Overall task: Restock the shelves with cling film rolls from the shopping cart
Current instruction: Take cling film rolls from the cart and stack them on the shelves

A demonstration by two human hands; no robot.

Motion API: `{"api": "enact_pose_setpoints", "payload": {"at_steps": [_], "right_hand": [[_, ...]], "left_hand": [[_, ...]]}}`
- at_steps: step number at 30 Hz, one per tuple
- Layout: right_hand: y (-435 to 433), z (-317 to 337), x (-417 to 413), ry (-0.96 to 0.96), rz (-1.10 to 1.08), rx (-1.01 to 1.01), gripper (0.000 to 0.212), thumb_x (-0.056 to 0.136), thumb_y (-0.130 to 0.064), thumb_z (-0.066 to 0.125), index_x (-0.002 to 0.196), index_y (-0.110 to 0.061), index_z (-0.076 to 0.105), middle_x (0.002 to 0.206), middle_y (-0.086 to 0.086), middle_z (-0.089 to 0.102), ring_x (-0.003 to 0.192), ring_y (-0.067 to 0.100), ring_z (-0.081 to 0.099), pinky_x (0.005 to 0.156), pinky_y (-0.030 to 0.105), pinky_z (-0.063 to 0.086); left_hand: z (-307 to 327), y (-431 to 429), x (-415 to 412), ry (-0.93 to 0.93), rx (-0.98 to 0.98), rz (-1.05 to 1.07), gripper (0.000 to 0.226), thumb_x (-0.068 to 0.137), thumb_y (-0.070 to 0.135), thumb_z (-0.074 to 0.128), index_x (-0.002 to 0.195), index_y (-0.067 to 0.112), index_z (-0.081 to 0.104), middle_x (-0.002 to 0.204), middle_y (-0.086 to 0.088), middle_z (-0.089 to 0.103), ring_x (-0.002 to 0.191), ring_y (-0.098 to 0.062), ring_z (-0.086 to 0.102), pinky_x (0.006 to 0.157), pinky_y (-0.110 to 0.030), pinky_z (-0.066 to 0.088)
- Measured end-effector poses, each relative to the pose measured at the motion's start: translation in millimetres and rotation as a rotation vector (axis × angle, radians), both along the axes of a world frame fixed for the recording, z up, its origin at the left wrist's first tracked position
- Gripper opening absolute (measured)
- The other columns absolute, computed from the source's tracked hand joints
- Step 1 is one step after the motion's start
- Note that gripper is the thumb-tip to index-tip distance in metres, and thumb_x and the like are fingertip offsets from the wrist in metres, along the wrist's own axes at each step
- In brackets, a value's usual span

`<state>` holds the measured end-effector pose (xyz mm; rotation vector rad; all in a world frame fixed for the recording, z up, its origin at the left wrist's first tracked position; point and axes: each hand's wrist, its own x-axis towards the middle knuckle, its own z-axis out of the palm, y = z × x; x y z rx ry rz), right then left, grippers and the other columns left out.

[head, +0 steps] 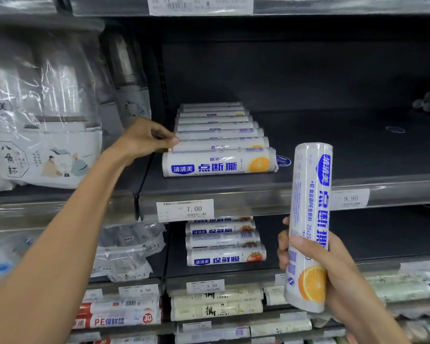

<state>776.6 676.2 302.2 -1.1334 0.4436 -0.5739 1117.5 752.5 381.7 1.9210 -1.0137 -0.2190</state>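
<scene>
My right hand (318, 266) grips a white cling film roll (308, 219) with blue print and an orange picture, held upright in front of the shelf edge. On the dark shelf (333, 155) lies a row of several like rolls (216, 145), lengthways one behind another. My left hand (147, 139) reaches to the left ends of these rolls, its fingertips pinching the end of the second roll from the front. The shopping cart is out of view.
Right of the row the shelf surface is bare. Price tags (185, 209) sit on the shelf rail. Bagged cups (45, 135) stand to the left. A lower shelf carries more rolls (225, 244), and further rolls (216, 305) lie below.
</scene>
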Motion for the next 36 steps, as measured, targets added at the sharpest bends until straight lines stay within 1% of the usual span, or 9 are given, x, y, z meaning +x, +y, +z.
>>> {"api": "enact_pose_setpoints", "payload": {"at_steps": [4,9,14,17,19,21,27,31,36], "right_hand": [[-4,-1,-1,0.001,0.002,0.004,0.095,0.030,-0.043,0.094,0.109,-0.004,0.058,0.075,0.015,0.060,0.057,0.022,0.055,0.054,0.027,0.051],[-6,-3,-2,0.007,-0.005,0.039,0.098,0.026,-0.042,0.094,0.109,-0.003,0.058,0.074,0.013,0.062,0.056,0.022,0.056,0.053,0.026,0.051],[-9,-4,-2,0.017,-0.012,0.044,0.100,0.025,-0.042,0.094,0.109,-0.002,0.057,0.073,0.014,0.061,0.056,0.022,0.057,0.052,0.026,0.051],[-11,-4,-2,0.009,-0.005,0.043,0.099,0.026,-0.041,0.094,0.109,-0.002,0.057,0.073,0.013,0.061,0.056,0.022,0.056,0.053,0.026,0.051],[-12,-4,-2,0.002,-0.006,0.047,0.099,0.026,-0.041,0.094,0.109,-0.002,0.057,0.074,0.014,0.061,0.056,0.022,0.056,0.053,0.027,0.051],[-13,-4,-3,-0.009,-0.004,0.050,0.098,0.027,-0.041,0.094,0.109,-0.002,0.056,0.074,0.015,0.060,0.056,0.023,0.056,0.052,0.027,0.051],[-16,-6,-5,-0.001,-0.008,0.032,0.093,0.030,-0.042,0.094,0.105,0.000,0.057,0.075,0.015,0.061,0.057,0.023,0.056,0.053,0.027,0.051],[-15,-7,-4,0.004,0.006,0.047,0.090,0.031,-0.041,0.094,0.102,0.000,0.058,0.074,0.014,0.061,0.057,0.023,0.056,0.054,0.027,0.051],[-18,-6,-7,-0.002,-0.008,0.029,0.092,0.032,-0.042,0.093,0.106,-0.002,0.057,0.075,0.013,0.062,0.057,0.023,0.056,0.053,0.028,0.051]], "left_hand": [[-5,-3,-4,0.021,-0.119,0.073,0.009,0.079,0.012,0.073,0.078,0.014,0.064,0.074,-0.003,0.062,0.068,-0.006,0.060,0.055,-0.010,0.052],[-10,5,-4,-0.002,-0.137,0.033,0.012,0.073,0.015,0.078,0.081,0.017,0.070,0.071,0.011,0.068,0.065,0.007,0.062,0.060,-0.005,0.046],[-4,0,-3,0.034,-0.103,0.058,0.010,0.075,0.018,0.076,0.082,0.014,0.070,0.077,-0.002,0.069,0.062,0.000,0.066,0.060,-0.009,0.052],[0,-4,4,0.036,-0.118,0.075,0.008,0.080,0.027,0.072,0.085,0.021,0.069,0.083,0.002,0.068,0.072,-0.003,0.064,0.070,-0.014,0.055],[2,-12,6,-0.026,-0.068,0.061,0.013,0.081,0.018,0.072,0.094,0.018,0.070,0.085,0.008,0.066,0.074,0.004,0.060,0.072,-0.007,0.048],[4,-19,8,-0.052,-0.036,0.063,0.025,0.077,0.008,0.075,0.101,0.010,0.070,0.080,0.007,0.064,0.063,0.009,0.059,0.066,0.000,0.044],[5,-28,18,-0.012,-0.018,0.066,0.032,0.076,-0.001,0.072,0.106,-0.007,0.065,0.061,0.007,0.066,0.050,0.009,0.059,0.054,-0.003,0.045],[3,-40,22,-0.066,0.030,0.103,0.028,0.084,0.011,0.068,0.105,-0.008,0.066,0.090,-0.015,0.068,0.051,0.000,0.060,0.054,-0.009,0.051],[0,-39,27,-0.007,-0.064,0.128,0.025,0.084,0.012,0.067,0.104,-0.005,0.066,0.082,-0.009,0.067,0.052,0.002,0.060,0.055,-0.007,0.050]]}}
